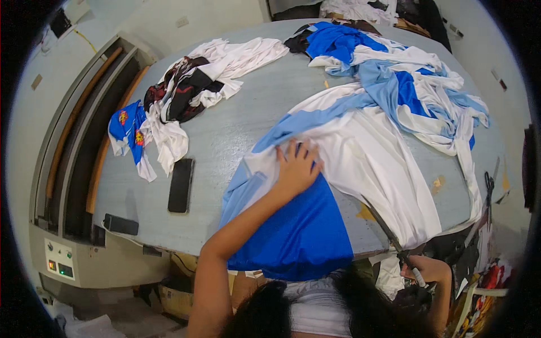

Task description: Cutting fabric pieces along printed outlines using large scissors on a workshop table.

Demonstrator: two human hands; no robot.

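1. Reading the clock from the left hand (297,173), near mid-view: got it planted palm-down, with fingers spread, on light-blue and white fabric and the top of a bright blue piece (298,236) running down to 6 o'clock and over the near edge of the grey table (236,124).
2. Got the right hand (426,269) at 4 o'clock, with fingers seemingly curled round the handle of a long dark tool (394,241). Can't make out the fingertips. Can't tell if cutting either, just lying right by the long white cloth (389,174) at 3 o'clock.
3. Would guess partway along: can count the blue piece as mostly smoothed, bar ripples near the hem. Would call the blue-and-white heap (417,107) at 2 o'clock undone, being all bunched up and tangled.
4. Also see a white-and-dark garment pile (189,90) at 10, a black phone (180,186) at 9, a small black box (121,224) between 8 and 9, and a big roller machine (84,135) past the table at 9 to 10.
5. As for obstacles: mainly that heap, crowding the far side, plus dark hair (265,310) blocking the view at 6.
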